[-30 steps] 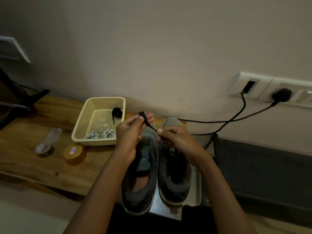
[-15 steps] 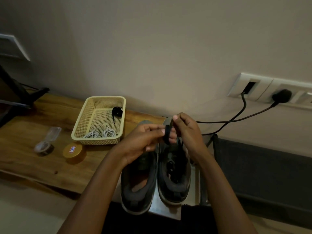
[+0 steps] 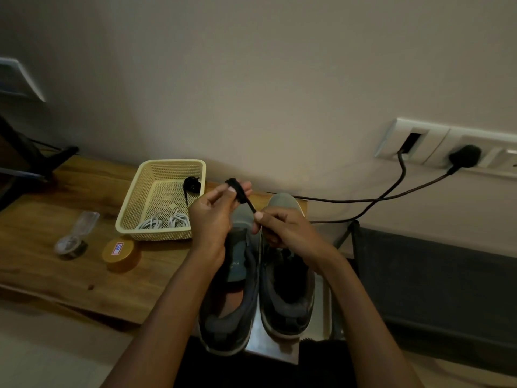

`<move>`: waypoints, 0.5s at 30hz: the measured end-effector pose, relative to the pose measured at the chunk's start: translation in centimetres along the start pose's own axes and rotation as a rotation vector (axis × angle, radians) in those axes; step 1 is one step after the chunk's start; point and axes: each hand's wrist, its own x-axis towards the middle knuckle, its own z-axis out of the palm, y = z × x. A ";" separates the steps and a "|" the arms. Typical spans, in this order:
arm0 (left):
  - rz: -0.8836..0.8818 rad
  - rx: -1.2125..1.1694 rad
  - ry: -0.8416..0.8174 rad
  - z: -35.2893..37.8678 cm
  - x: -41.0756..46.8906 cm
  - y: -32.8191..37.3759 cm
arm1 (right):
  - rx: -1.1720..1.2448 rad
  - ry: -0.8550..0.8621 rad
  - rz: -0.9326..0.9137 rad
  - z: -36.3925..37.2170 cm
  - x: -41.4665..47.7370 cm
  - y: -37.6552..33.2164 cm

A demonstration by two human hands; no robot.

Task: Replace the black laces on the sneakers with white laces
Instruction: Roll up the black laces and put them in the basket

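Both hands are drawing apart after being bunched together half a second ago above the toes of the pair of dark grey fabric sneakers. The left hand is hovering over the left shoe's toe with its palm turned inward and fingers raised. It is holding a small coil of the flat black shoelace wound round its fingertips, with the thumb pressing it in place. A short taut length of that lace is running down and rightward to the right hand. This hand is sitting lower, above the right shoe's tongue, pinching the strand between thumb and forefinger with the other fingers curled under. Both forearms are reaching in over the sneakers' heels. Left of the sneakers, the cream perforated plastic basket is standing on the wooden table, holding two coiled white laces and another black lace bundle.
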 end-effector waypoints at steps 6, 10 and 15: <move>0.284 0.757 -0.184 -0.7 0.2 -1.1 | -0.096 0.057 -0.072 0.6 0.2 -0.6; 0.137 0.687 -0.492 -0.7 -0.4 0.2 | -0.183 0.265 -0.186 -0.1 0.5 0.1; -0.317 0.324 -0.629 -1.3 -0.9 1.9 | -0.046 0.282 -0.146 -0.6 0.7 1.0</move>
